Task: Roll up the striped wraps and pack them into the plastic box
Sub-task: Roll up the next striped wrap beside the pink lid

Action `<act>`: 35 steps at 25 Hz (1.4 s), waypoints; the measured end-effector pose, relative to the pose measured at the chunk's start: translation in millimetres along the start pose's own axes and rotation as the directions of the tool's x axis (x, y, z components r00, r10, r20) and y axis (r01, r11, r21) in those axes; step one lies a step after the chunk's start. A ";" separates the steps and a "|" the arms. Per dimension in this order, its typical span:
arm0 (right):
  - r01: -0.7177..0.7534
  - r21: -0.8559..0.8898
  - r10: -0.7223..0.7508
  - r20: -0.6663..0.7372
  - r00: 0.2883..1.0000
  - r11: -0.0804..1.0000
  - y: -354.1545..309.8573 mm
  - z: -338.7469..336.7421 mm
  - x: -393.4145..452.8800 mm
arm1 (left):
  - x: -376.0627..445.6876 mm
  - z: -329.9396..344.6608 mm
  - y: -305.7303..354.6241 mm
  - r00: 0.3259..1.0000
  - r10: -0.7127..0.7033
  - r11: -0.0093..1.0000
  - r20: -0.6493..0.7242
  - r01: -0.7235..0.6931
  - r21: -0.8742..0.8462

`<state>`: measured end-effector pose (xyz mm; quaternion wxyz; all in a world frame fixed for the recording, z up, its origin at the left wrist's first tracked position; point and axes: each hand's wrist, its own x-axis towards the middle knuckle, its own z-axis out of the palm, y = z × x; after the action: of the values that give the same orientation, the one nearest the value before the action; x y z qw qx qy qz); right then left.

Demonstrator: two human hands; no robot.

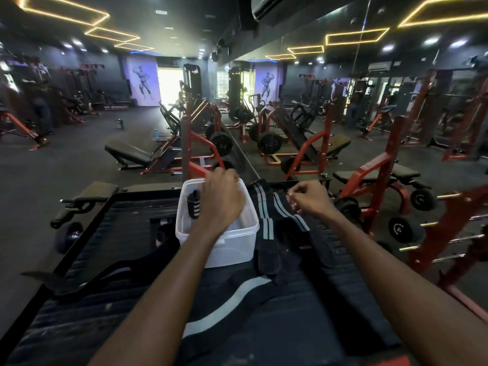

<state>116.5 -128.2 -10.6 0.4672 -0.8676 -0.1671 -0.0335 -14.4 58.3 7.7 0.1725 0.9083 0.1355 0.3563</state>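
Two hands work above a dark ribbed table (111,249). Left hand (221,199) reaches into the white plastic box (237,244), its fingers curled downward inside; whether they grip anything cannot be told, though one rolled striped wrap (193,204) stands just beside them in the box. Right hand (309,198) hovers with fingers loosely curled, seemingly pinching the far end of an unrolled striped wrap (264,207) lying flat right of the box. Another striped wrap (227,302) lies nearer the person
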 end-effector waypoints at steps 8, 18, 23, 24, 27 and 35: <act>-0.113 -0.419 0.211 0.195 0.958 0.901 66.2 -3.7 3.6 | -43.6 74.8 81.1 0.878 0.122 0.991 0.463 -0.131 -0.013; -0.103 -0.382 0.192 0.204 0.960 0.919 88.5 -14.5 -4.6 | -64.6 104.4 69.6 0.811 -0.180 0.973 0.557 0.063 0.222; -0.200 -0.046 0.206 0.226 0.952 0.979 91.4 -22.2 -1.9 | -60.5 113.4 75.6 0.805 -0.280 0.956 0.524 0.183 0.230; -0.231 0.059 0.212 0.235 0.949 0.971 90.1 -26.2 -3.6 | -59.6 114.1 77.9 0.803 -0.295 0.952 0.518 0.201 0.230; -0.273 0.314 0.201 0.242 0.949 0.909 81.8 -42.1 -7.6 | -53.9 115.3 85.4 0.811 -0.318 0.947 0.492 0.247 0.205; -0.594 0.600 0.224 0.577 0.785 0.536 75.0 -81.7 -15.7 | -31.0 97.7 122.0 0.901 -0.245 0.970 0.359 0.231 0.082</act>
<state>133.8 -237.5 -28.1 0.7290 -0.5882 -0.0501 0.3465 46.5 -84.6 -28.0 0.2197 0.9384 0.2173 0.1545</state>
